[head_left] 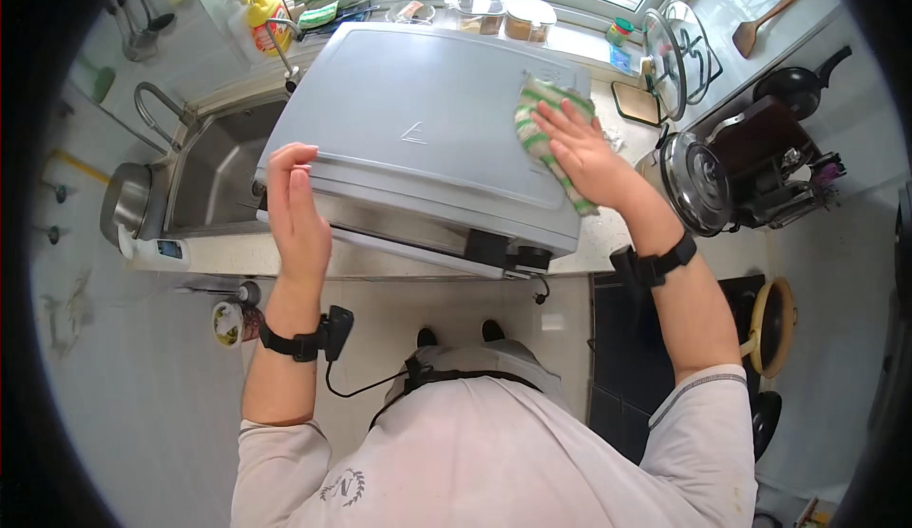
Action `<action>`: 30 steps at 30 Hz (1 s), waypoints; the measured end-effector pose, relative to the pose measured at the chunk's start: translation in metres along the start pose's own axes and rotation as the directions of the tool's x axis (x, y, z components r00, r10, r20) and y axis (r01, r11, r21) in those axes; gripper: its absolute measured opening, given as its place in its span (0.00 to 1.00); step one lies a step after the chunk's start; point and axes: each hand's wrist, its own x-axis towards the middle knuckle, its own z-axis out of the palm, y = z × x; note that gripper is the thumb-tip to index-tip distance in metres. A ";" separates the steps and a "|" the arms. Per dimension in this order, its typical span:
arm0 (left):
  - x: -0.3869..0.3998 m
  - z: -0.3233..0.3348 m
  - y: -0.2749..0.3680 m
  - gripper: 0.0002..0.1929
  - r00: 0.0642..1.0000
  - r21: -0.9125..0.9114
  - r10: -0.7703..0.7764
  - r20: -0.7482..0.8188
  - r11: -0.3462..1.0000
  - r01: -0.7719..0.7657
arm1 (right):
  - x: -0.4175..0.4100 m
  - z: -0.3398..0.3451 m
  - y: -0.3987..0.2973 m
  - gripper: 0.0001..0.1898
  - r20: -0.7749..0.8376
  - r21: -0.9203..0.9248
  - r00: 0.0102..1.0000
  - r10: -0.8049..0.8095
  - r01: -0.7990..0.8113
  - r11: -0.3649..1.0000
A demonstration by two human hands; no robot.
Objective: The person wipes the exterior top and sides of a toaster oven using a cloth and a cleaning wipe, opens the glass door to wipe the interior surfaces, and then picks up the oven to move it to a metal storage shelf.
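A grey countertop oven (427,93) stands on the pale counter, partly over the sink's edge, its front door tilted outward. Under my right hand (588,161) a green-and-white striped cloth (536,125) lies flat against the right part of the oven's top; the fingers are spread and press on it. My left hand (299,207) is raised at the oven's front left corner, fingertips at the top edge, with nothing in it. Whether it touches the oven is hard to tell. Both wrists carry black straps.
Left of the oven are a steel sink (221,164), a faucet (158,111) and a yellow bottle (267,18). Lidded containers (529,20) line the windowsill. At right stand a lidded steel pot (695,182), a knife block (762,143) and glass lids (666,64). A plug (540,298) hangs below the oven.
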 end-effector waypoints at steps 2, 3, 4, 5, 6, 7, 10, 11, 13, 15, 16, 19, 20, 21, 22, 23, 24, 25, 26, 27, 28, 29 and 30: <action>0.011 -0.012 -0.017 0.14 0.994 0.198 0.109 0.005 0.974 -0.108 | 0.009 0.002 -0.006 0.26 -0.029 -0.097 0.998 0.048 -0.051 0.994; 0.016 -0.019 -0.025 0.13 0.976 0.405 0.217 0.030 0.890 -0.210 | 0.015 0.003 -0.018 0.26 -0.062 -0.182 0.995 0.074 -0.084 0.980; 0.018 -0.024 -0.033 0.14 0.965 0.450 0.254 0.070 0.855 -0.258 | 0.014 0.006 -0.032 0.26 -0.039 -0.233 0.995 0.091 -0.097 0.968; 0.018 -0.027 -0.037 0.14 0.967 0.447 0.246 0.070 0.859 -0.251 | 0.014 0.012 -0.050 0.26 -0.030 -0.235 0.995 0.094 -0.099 0.967; 0.018 -0.025 -0.037 0.15 0.966 0.429 0.249 0.064 0.868 -0.252 | 0.013 0.018 -0.069 0.26 -0.014 -0.254 0.999 0.045 -0.047 0.966; 0.019 -0.024 -0.037 0.16 0.966 0.415 0.254 0.057 0.873 -0.254 | 0.014 0.024 -0.089 0.27 0.001 -0.269 1.000 -0.009 0.009 0.963; 0.020 -0.022 -0.044 0.18 0.975 0.409 0.219 0.045 0.886 -0.218 | 0.019 0.049 -0.150 0.27 -0.085 -0.352 0.989 -0.125 0.087 0.932; 0.020 -0.021 -0.044 0.18 0.975 0.407 0.217 0.043 0.888 -0.215 | 0.028 0.055 -0.166 0.27 -0.081 -0.354 0.989 -0.124 0.088 0.931; 0.020 -0.014 -0.047 0.20 0.981 0.351 0.181 0.068 0.916 -0.194 | 0.048 0.065 -0.191 0.27 -0.138 -0.298 0.983 -0.122 0.076 0.951; 0.020 -0.015 -0.049 0.20 0.981 0.350 0.181 0.065 0.917 -0.192 | 0.078 0.077 -0.215 0.26 -0.158 -0.284 0.975 -0.158 0.108 0.953; 0.020 -0.016 -0.050 0.21 0.983 0.363 0.175 0.057 0.913 -0.184 | 0.085 0.079 -0.221 0.26 -0.176 -0.263 0.963 -0.206 0.156 0.952; 0.021 -0.020 -0.048 0.22 0.982 0.377 0.175 0.065 0.907 -0.187 | 0.083 0.077 -0.220 0.25 -0.190 -0.237 0.943 -0.275 0.228 0.944; 0.020 -0.020 -0.048 0.22 0.984 0.375 0.170 0.061 0.909 -0.180 | 0.076 0.075 -0.216 0.25 -0.183 -0.239 0.944 -0.276 0.229 0.944; 0.020 -0.021 -0.050 0.23 0.983 0.392 0.174 0.066 0.901 -0.186 | 0.061 0.070 -0.208 0.25 -0.162 -0.247 0.949 -0.271 0.227 0.942; 0.021 -0.022 -0.051 0.24 0.981 0.406 0.180 0.074 0.893 -0.195 | 0.044 0.064 -0.200 0.25 -0.144 -0.256 0.954 -0.262 0.220 0.941; 0.020 -0.023 -0.053 0.24 0.982 0.408 0.173 0.074 0.894 -0.188 | 0.027 0.058 -0.191 0.25 -0.111 -0.252 0.964 -0.240 0.206 0.946; 0.019 -0.021 -0.052 0.25 0.980 0.399 0.176 0.088 0.896 -0.197 | 0.008 0.048 -0.177 0.25 -0.079 -0.254 0.973 -0.215 0.189 0.949; 0.020 -0.021 -0.052 0.26 0.978 0.396 0.180 0.103 0.895 -0.207 | -0.012 0.039 -0.161 0.25 -0.050 -0.206 0.983 -0.174 0.160 0.965; 0.021 -0.022 -0.050 0.26 0.979 0.397 0.178 0.100 0.895 -0.203 | -0.032 0.029 -0.145 0.25 -0.020 -0.161 0.991 -0.132 0.128 0.979; 0.021 -0.023 -0.048 0.27 0.979 0.389 0.174 0.111 0.898 -0.204 | -0.051 0.021 -0.128 0.25 -0.018 -0.098 0.996 -0.085 0.083 0.992; 0.022 -0.021 -0.046 0.27 0.977 0.370 0.172 0.123 0.906 -0.206 | -0.067 0.014 -0.117 0.24 -0.013 -0.041 1.000 -0.028 0.027 0.999; 0.022 -0.019 -0.045 0.27 0.978 0.367 0.168 0.122 0.908 -0.202 | -0.074 0.012 -0.113 0.24 -0.010 -0.043 1.000 -0.026 0.025 0.999; 0.023 -0.019 -0.045 0.27 0.980 0.352 0.158 0.122 0.916 -0.192 | -0.076 0.012 -0.112 0.24 -0.015 -0.034 1.000 0.005 -0.006 0.999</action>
